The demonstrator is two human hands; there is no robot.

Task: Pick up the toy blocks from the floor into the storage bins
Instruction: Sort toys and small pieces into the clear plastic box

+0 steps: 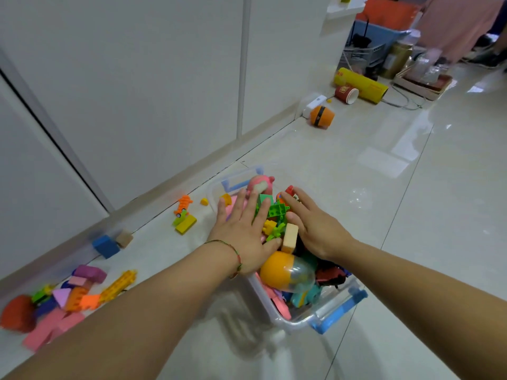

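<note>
A clear storage bin [333, 311] with blue handles stands on the floor, heaped with toys: green bricks [277, 211], a pink toy [260, 185], a cream block [290, 237] and an orange-and-clear egg capsule [285, 271]. My left hand [242, 230] lies flat on the pile's left side, fingers spread. My right hand [315, 224] rests palm down on the right side, thumb against the cream block. Neither hand grips anything. More blocks lie on the floor: a pile at the lower left [63, 300], a blue cube [105, 246], a yellow bar [186, 224].
White cabinet doors [137, 78] run along the left. An orange toy [321, 116], a red cup [346, 93] and a yellow tube [362, 85] lie farther back. A blue basket [381, 37], a tray and cables crowd the top right, where a person stands.
</note>
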